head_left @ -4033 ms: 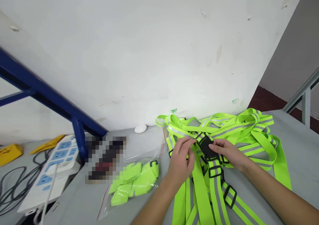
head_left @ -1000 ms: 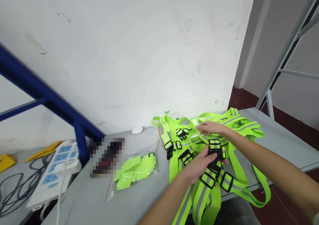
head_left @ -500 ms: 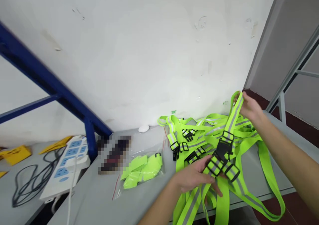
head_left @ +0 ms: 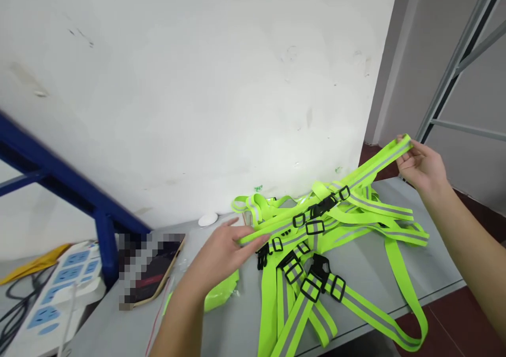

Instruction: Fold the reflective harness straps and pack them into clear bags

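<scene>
The strap (head_left: 369, 168) stretches between both hands over the table (head_left: 358, 267), its upper end pinched by the right hand (head_left: 425, 170), its lower end between the left hand's (head_left: 221, 251) thumb and fingers; its buckle (head_left: 323, 206) lies between them.

Matt neon woven webbing (head_left: 369, 315) with a silvery stripe; smooth black plastic buckles (head_left: 324, 205); glossy clear bag (head_left: 233, 293).

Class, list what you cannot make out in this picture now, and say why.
All in the head view:
- Plastic bag: partly hidden by the left hand and forearm.
- Phone: partly masked by coarse pixel blocks.
- Green straps: some lower ends cut off by the bottom edge.
- Right hand: some fingertips behind the held strap.
</scene>
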`<state>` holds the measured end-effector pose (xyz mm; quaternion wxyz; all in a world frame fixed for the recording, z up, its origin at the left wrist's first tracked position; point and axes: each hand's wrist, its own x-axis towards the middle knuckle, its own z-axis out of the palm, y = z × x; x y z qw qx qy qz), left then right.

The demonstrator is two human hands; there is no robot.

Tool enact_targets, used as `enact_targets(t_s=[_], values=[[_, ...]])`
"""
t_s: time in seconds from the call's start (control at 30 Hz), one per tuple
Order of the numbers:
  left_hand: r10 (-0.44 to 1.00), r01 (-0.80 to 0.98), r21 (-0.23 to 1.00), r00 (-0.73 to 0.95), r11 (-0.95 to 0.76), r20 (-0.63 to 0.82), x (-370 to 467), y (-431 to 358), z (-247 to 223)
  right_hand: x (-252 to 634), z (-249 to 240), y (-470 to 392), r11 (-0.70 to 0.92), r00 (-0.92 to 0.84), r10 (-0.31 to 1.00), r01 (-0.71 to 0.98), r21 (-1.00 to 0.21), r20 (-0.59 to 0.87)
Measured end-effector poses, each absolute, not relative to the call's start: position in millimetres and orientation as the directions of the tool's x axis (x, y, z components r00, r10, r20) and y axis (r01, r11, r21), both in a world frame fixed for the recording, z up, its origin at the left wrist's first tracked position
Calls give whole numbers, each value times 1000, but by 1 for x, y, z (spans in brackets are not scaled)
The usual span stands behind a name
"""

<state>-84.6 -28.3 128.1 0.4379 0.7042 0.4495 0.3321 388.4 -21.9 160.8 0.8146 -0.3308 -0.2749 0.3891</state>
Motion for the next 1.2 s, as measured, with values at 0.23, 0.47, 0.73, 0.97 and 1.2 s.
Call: enact_targets(t_s=[0.23, 0.47, 0.73, 0.97, 1.2], values=[[854, 677, 526, 355, -515, 381, -100, 7, 98, 402, 154, -50, 325, 357, 913, -348, -879, 196], [826, 665, 539, 224, -517, 516, -115, 0, 57, 399, 118, -66, -209, 91, 975, 57, -976, -203], [859, 631, 625, 137, -460, 494, -112, -5, 68, 414, 133, -69, -210, 149, 969, 84, -974, -196], [953, 227, 930, -27, -290, 303, -105, -16, 101, 425, 155, -75, 115, 362, 930, -139, -984, 58], [990, -471, 871, -63, -142, 128, -86, -19, 128, 415, 160, -73, 256, 421, 903, -367, -894, 85]])
